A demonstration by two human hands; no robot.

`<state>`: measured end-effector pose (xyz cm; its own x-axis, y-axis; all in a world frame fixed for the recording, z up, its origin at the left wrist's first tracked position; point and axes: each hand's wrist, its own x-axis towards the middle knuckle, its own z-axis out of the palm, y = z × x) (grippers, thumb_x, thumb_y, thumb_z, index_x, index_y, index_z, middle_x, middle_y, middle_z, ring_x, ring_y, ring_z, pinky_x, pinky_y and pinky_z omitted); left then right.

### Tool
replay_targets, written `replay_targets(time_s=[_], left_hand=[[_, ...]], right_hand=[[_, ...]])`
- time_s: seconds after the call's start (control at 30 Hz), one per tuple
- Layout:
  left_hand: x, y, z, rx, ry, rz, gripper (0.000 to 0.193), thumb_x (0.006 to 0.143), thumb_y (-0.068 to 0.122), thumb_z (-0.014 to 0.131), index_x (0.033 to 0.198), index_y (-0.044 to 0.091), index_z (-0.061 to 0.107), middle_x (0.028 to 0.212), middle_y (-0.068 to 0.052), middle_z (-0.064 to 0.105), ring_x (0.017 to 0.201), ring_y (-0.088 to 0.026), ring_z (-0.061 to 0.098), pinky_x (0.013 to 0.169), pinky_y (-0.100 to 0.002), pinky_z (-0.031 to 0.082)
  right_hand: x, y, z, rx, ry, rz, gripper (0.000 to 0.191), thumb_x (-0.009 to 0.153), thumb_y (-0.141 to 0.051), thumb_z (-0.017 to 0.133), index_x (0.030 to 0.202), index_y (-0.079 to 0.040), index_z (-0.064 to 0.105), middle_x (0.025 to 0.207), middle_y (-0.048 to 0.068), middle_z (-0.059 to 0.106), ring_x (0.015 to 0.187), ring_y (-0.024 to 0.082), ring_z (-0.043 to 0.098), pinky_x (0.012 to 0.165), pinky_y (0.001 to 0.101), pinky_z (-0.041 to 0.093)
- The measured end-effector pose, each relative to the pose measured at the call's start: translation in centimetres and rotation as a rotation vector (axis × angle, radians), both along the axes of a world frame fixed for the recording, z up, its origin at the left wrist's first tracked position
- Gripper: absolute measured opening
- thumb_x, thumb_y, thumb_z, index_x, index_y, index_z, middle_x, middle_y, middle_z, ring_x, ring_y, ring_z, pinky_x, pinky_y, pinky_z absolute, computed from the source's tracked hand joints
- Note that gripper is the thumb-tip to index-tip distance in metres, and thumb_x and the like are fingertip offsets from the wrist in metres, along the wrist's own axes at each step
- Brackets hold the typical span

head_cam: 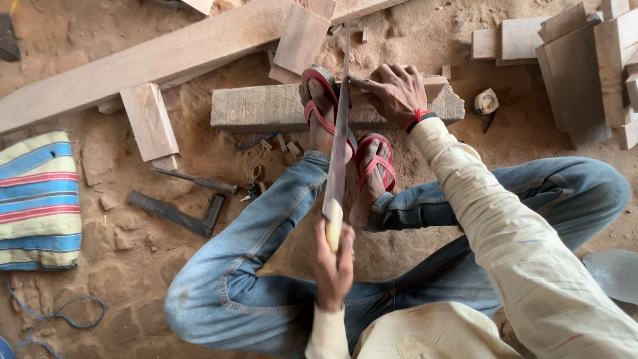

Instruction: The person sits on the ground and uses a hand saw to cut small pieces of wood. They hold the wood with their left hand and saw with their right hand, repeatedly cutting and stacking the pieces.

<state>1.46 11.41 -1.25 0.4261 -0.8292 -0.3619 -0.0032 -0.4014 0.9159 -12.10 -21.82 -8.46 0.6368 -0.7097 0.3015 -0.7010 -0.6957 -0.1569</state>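
Steel handsaw [340,126], pale handle gripped in left hand [333,262], right hand [393,92] clamped on rough wooden block [266,106]

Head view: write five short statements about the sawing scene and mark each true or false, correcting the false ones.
1. The left hand grips the handle of a hand saw. True.
2. The right hand rests on the sandy ground. False: it presses on the wooden block beside the saw blade.
3. Both feet wear red sandals. True.
4. A metal try square lies on the wooden block. False: it lies on the ground, left of the legs.
5. A striped bag lies at the left edge. True.
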Motion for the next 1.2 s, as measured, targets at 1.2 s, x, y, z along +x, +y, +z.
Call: replay_targets(time_s=[1.2], left_hand=[[-1.8,-0.8,1.0,-0.207,-0.384,-0.116,0.034,0.103,0.015,0.061,0.132,-0.003,0.062,0.116,-0.026,0.073,0.107,-0.037,0.074,0.086,-0.039,0.057]], right_hand=[[0.0,-0.6,0.0,0.036,-0.008,-0.034,0.058,0.093,-0.042,0.075,0.146,-0.024,0.057,0.109,0.007,0.066,0.103,0.027,0.063,0.088,0.0456,0.043]])
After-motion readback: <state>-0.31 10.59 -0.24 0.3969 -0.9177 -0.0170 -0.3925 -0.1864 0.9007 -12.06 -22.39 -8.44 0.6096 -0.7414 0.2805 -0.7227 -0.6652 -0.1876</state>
